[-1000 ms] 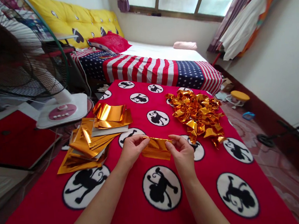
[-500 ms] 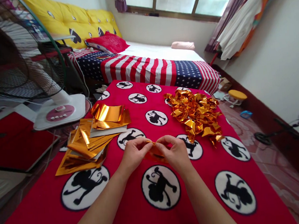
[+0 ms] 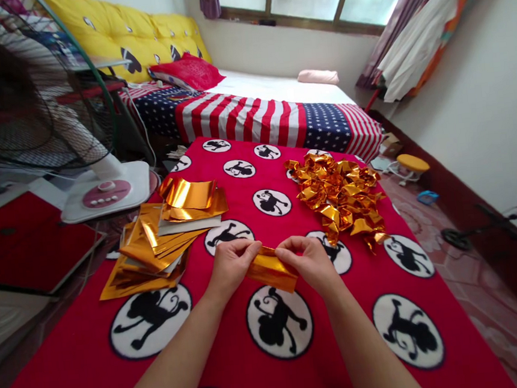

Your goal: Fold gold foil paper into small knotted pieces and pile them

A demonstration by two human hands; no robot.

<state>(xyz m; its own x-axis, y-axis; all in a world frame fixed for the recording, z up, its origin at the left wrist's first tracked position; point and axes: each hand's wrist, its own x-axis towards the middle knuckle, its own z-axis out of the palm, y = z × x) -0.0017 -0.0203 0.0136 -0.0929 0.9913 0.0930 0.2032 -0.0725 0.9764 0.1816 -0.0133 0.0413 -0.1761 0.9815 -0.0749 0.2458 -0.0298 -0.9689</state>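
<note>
A sheet of shiny gold foil paper [image 3: 272, 269] hangs between my two hands above the red cloth. My left hand [image 3: 234, 264] pinches its upper left edge between thumb and fingers. At the upper right edge, my right hand [image 3: 308, 261] pinches it the same way. The paper's top edge looks bent over, and its lower part slopes towards me. To the left lies an uneven stack of flat gold foil sheets [image 3: 159, 248], some showing pale backs. Folded gold foil pieces [image 3: 335, 193] are heaped on the right.
A red cloth with monkey prints [image 3: 344, 343] covers the table. An electric fan [image 3: 108, 192] stands at its left edge. Beyond is a bed [image 3: 242, 114] with a flag-pattern cover. A yellow-topped stool [image 3: 412, 162] is on the floor at right.
My hands have moved slightly apart along the paper's top edge. More of the gold sheet now shows between and below them, brighter and flatter than before.
</note>
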